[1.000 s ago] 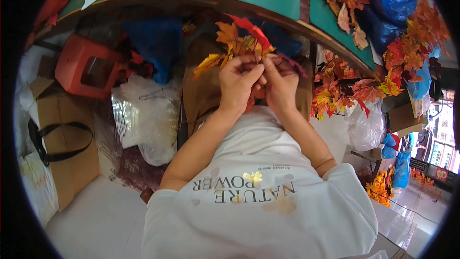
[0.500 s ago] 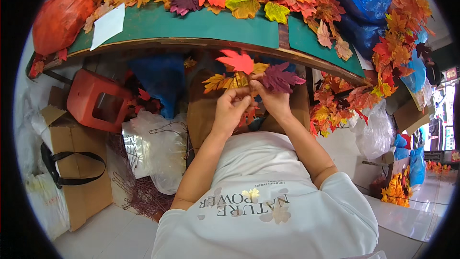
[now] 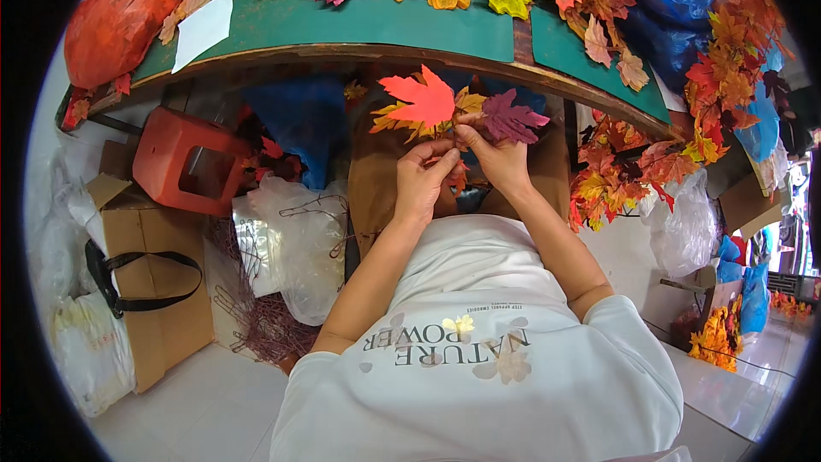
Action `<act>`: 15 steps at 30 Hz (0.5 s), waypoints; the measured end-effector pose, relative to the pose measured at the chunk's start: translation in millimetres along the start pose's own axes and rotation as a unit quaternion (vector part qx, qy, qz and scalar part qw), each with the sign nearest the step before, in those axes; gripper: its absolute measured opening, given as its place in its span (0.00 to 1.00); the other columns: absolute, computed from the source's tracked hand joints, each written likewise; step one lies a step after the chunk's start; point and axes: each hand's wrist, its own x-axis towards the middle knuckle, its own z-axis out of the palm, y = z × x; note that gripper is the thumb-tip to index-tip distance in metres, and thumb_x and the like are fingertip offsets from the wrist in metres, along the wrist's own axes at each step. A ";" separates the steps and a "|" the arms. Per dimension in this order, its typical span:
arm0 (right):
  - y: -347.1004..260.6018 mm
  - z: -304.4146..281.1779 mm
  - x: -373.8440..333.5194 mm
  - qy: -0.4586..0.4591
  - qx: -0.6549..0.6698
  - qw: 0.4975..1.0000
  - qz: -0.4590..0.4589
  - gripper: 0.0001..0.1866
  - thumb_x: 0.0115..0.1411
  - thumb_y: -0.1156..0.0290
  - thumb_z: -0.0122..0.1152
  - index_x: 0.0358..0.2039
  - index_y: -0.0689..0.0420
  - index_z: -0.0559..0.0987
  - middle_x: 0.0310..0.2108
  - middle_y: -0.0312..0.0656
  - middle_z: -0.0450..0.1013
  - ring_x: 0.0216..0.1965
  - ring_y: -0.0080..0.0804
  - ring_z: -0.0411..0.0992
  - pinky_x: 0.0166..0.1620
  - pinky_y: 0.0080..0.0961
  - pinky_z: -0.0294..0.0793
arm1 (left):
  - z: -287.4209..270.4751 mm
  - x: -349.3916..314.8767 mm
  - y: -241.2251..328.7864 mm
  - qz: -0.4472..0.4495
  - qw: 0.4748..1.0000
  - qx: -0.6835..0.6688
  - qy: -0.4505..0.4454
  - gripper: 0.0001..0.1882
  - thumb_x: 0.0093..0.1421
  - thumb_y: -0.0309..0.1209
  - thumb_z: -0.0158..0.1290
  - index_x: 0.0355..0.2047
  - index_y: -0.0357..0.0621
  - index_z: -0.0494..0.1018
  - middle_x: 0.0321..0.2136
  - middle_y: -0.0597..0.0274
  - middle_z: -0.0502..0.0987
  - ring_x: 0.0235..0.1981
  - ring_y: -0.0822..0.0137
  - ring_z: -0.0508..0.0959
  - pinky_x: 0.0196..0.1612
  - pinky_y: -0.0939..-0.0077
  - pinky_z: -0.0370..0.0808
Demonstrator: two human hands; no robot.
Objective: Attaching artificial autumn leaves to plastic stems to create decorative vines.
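Above my lap, just under the bench's front edge, I hold a small cluster of artificial maple leaves. A red leaf (image 3: 421,98) is on top, with an orange-yellow leaf (image 3: 395,122) partly behind it. To their right sticks out a purple leaf (image 3: 513,116). My left hand (image 3: 423,180) pinches the stem below the red leaf between thumb and fingers. Close beside it, my right hand (image 3: 499,160) is closed on the stems next to the purple leaf. The fingers largely hide where the stems join.
The green-topped bench (image 3: 368,34) carries many loose autumn leaves, a red bag (image 3: 120,17) and a blue bag (image 3: 663,17). At left are an orange-red stool (image 3: 158,154), a cardboard box (image 3: 158,291) and brown twigs (image 3: 274,325). A leaf garland (image 3: 611,171) hangs at right.
The red leaf has tilted and now faces up more broadly. The purple leaf shows more of its face. Both hands stay closed on the stems; the whole view has shifted slightly.
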 end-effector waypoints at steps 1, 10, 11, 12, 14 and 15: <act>-1.0 -1.0 -0.1 -0.005 0.015 1.000 0.023 0.04 0.57 0.76 0.58 0.33 0.61 0.75 0.28 0.35 0.73 0.29 0.19 0.70 0.33 0.17 0.71 | -1.8 1.7 -2.4 0.006 1.000 0.014 -0.006 0.11 0.56 0.25 0.55 0.38 0.34 0.73 0.30 0.62 0.76 0.29 0.75 0.75 0.32 0.84 0.73; 5.2 -18.4 2.0 0.060 0.303 0.941 0.136 0.07 0.60 0.76 0.53 0.38 0.61 0.70 0.37 0.40 0.70 0.34 0.32 0.74 0.39 0.27 0.78 | 13.3 -3.3 9.3 0.021 0.996 -0.003 -0.089 0.15 0.60 0.31 0.52 0.43 0.33 0.72 0.38 0.59 0.75 0.35 0.73 0.75 0.40 0.81 0.73; 6.2 -23.3 0.5 0.059 0.302 0.941 0.138 0.07 0.60 0.76 0.53 0.38 0.61 0.70 0.37 0.40 0.70 0.34 0.32 0.74 0.39 0.27 0.78 | 5.4 1.4 2.2 -0.002 0.995 -0.008 -0.104 0.16 0.61 0.33 0.50 0.44 0.32 0.70 0.40 0.56 0.74 0.37 0.71 0.75 0.43 0.79 0.72; 6.9 -28.0 -0.8 0.042 0.351 0.924 0.143 0.07 0.60 0.76 0.52 0.39 0.61 0.70 0.36 0.40 0.70 0.35 0.32 0.74 0.40 0.27 0.77 | -1.3 5.5 -1.3 -0.024 0.993 -0.013 -0.119 0.18 0.62 0.36 0.48 0.45 0.31 0.69 0.42 0.54 0.73 0.40 0.68 0.75 0.45 0.77 0.72; 2.6 -33.0 -3.2 0.026 0.416 0.895 0.160 0.09 0.61 0.74 0.52 0.41 0.61 0.70 0.37 0.40 0.69 0.36 0.29 0.72 0.38 0.23 0.76 | -13.4 13.6 -1.0 -0.081 0.987 -0.080 -0.115 0.20 0.64 0.38 0.44 0.46 0.30 0.67 0.44 0.50 0.72 0.44 0.64 0.73 0.50 0.72 0.70; 3.0 -35.0 -4.7 0.025 0.415 0.895 0.162 0.09 0.61 0.74 0.52 0.41 0.61 0.70 0.37 0.40 0.69 0.36 0.29 0.72 0.38 0.23 0.76 | -17.3 15.5 0.1 -0.136 0.974 -0.144 -0.112 0.22 0.65 0.40 0.41 0.48 0.29 0.65 0.46 0.47 0.70 0.49 0.60 0.71 0.54 0.67 0.68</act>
